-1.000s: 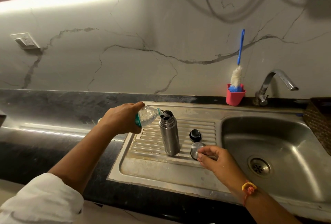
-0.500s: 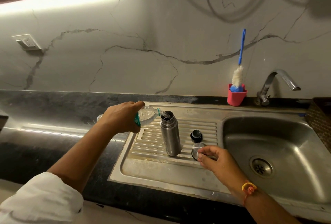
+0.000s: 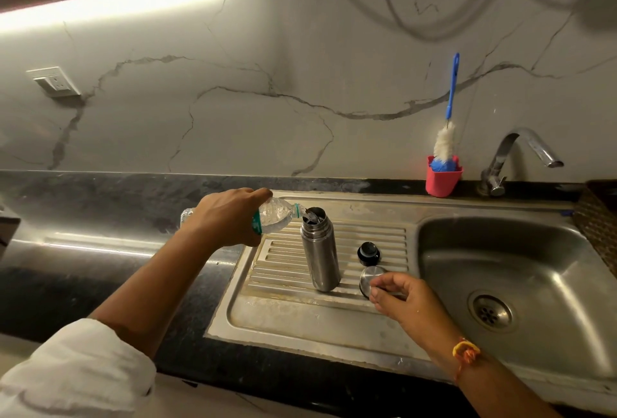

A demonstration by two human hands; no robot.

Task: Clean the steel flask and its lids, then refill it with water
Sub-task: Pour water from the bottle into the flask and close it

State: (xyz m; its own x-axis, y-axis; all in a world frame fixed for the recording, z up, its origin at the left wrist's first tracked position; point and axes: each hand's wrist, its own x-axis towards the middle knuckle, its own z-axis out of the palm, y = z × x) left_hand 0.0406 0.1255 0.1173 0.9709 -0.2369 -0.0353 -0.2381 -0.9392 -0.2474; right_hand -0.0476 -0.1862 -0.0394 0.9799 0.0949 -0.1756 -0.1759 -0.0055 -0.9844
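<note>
Two hands: left (image 3: 227,217) round one bottle (image 3: 274,215) over one flask (image 3: 320,257), right (image 3: 404,297) pinched on one of two lids (image 3: 370,279)

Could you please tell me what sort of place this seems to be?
Most likely a home kitchen: a stainless steel sink with a ribbed draining board, a tap by a marble-look wall, and a bottle brush standing in a pink holder.
</note>
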